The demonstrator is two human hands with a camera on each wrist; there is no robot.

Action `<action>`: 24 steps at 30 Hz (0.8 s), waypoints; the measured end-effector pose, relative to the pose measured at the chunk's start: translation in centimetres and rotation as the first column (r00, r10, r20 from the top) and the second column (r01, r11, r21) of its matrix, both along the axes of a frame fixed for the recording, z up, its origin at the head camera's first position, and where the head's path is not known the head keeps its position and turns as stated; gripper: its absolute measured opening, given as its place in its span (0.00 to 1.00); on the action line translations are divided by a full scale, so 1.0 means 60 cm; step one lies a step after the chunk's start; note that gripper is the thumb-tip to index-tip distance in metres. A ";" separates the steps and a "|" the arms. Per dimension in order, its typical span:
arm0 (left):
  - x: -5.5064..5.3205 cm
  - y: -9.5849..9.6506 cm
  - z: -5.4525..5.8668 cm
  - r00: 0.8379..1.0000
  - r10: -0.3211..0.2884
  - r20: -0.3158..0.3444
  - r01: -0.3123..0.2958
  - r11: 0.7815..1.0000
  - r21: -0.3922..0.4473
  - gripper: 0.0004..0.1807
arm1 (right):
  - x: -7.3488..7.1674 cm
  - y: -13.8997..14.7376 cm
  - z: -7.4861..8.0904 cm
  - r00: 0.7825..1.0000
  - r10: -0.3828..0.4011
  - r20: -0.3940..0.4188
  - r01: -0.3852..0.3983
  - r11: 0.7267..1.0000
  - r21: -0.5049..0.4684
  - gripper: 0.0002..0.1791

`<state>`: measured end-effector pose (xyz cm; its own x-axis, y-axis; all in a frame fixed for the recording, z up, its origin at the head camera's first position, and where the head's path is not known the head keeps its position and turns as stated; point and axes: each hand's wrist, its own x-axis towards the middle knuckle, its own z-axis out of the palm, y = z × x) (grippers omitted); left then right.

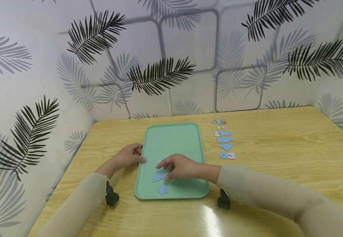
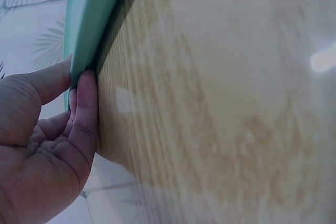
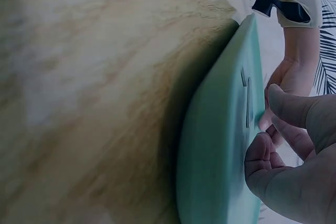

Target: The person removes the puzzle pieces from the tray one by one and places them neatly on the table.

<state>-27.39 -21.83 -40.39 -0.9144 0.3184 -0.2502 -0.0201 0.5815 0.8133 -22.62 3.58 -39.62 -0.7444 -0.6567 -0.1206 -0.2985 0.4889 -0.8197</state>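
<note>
Over the lower half of a green tray (image 1: 174, 138) hovers my right hand (image 1: 181, 167), thumb and forefinger apart with no piece between them. Just under its fingertips a triangular light-blue puzzle piece (image 1: 158, 176) lies on the tray. A smaller light-blue piece (image 1: 163, 189) with dark marks sits nearer the tray's front edge. In the right wrist view both pieces show edge-on, below the thumb. At the tray's left side my left hand (image 1: 128, 155) grips the rim (image 2: 86, 35), thumb on top and fingers beneath.
Right of the tray several puzzle pieces stand in a column on the wooden table (image 1: 278, 141): a multicoloured one (image 1: 219, 121), a small yellowish one (image 1: 220, 127) and light-blue ones such as the triangular piece (image 1: 225, 146). A leaf-patterned wall (image 1: 189, 49) borders the table's back and left.
</note>
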 end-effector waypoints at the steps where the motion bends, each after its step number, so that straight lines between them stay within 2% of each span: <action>1: 0.000 0.000 0.000 1.000 0.002 0.002 -0.002 1.000 0.002 0.34 | 0.001 -0.002 0.000 1.000 0.003 -0.001 -0.003 1.000 0.007 0.22; 8: -0.001 0.002 -0.001 1.000 0.001 0.008 -0.001 1.000 0.007 0.34 | -0.001 -0.011 -0.001 1.000 0.014 -0.021 -0.013 0.999 0.048 0.23; 24: -0.003 -0.002 -0.004 1.000 -0.002 0.012 0.002 1.000 0.009 0.34 | -0.008 -0.021 -0.002 0.990 0.100 -0.103 -0.088 0.989 0.115 0.24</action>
<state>-27.60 -21.96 -40.61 -0.9106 0.3224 -0.2586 -0.0291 0.5741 0.8182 -23.08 2.35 -39.76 -0.6928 -0.7115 -0.1177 -0.4315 0.5397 -0.7229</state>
